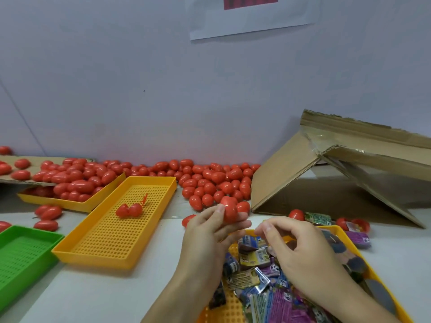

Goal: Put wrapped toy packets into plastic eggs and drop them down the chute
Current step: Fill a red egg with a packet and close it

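My left hand [210, 231] grips a closed red plastic egg [229, 209] between thumb and fingers, held above the table. My right hand [300, 250] hovers just right of it with loosely curled fingers and holds nothing. Under both hands a yellow tray [339, 231] is filled with several wrapped toy packets [254, 257]. A large pile of red eggs [210, 180] lies along the wall. The cardboard chute [326, 169] slopes down at the right.
An empty-looking yellow perforated tray [93, 248] holds one open red egg [129, 210]. A second yellow tray [77, 206] at the left holds eggs. A green tray [14, 231] sits at the front left. Loose eggs and packets [356, 238] lie beside the chute.
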`<move>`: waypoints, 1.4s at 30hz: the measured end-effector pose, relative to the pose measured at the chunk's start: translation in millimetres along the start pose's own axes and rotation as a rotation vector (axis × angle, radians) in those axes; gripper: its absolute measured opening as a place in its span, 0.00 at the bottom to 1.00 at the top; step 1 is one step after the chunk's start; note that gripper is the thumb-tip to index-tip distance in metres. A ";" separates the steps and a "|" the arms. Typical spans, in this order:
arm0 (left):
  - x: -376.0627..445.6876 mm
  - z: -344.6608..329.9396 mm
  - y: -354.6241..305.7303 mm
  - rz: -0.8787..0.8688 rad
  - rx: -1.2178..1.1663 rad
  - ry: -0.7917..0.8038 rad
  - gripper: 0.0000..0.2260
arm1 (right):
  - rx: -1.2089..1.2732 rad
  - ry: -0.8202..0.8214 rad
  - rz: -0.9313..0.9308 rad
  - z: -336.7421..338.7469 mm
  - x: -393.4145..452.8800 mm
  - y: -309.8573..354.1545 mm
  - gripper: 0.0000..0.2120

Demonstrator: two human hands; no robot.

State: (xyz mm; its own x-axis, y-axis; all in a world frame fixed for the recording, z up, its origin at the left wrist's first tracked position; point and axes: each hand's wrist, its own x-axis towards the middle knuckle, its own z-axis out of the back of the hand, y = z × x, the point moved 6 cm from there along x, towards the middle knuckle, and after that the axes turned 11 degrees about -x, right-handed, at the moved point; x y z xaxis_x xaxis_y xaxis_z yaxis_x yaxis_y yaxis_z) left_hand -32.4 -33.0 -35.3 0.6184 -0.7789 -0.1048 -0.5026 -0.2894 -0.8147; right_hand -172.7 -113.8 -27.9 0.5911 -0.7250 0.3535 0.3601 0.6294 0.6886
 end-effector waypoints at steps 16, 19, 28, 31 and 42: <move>-9.8 -13.2 -1.7 0.164 -0.335 0.253 0.10 | -0.019 0.031 -0.002 -0.1 -1.5 4.8 0.18; -6.3 -3.7 -10.8 -0.155 0.173 0.119 0.05 | -0.021 0.031 -0.012 0.5 -0.4 3.5 0.17; -14.2 -6.5 -18.6 -0.410 0.563 0.078 0.10 | -0.051 0.024 -0.019 0.9 -0.4 0.7 0.10; -12.0 -4.5 -16.9 -0.356 0.467 0.067 0.05 | -0.052 0.012 -0.024 2.2 -0.7 0.4 0.10; -1.5 3.9 1.8 0.086 -0.168 0.030 0.13 | -0.346 0.156 0.084 -9.2 -7.7 3.5 0.03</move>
State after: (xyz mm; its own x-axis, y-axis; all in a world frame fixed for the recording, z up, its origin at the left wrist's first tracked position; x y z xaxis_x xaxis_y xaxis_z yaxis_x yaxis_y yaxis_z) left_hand -31.9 -30.2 -38.8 0.5516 -0.8203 -0.1512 -0.6481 -0.3074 -0.6967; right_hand -169.3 -103.4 -33.9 0.7218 -0.6324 0.2811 0.5121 0.7613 0.3977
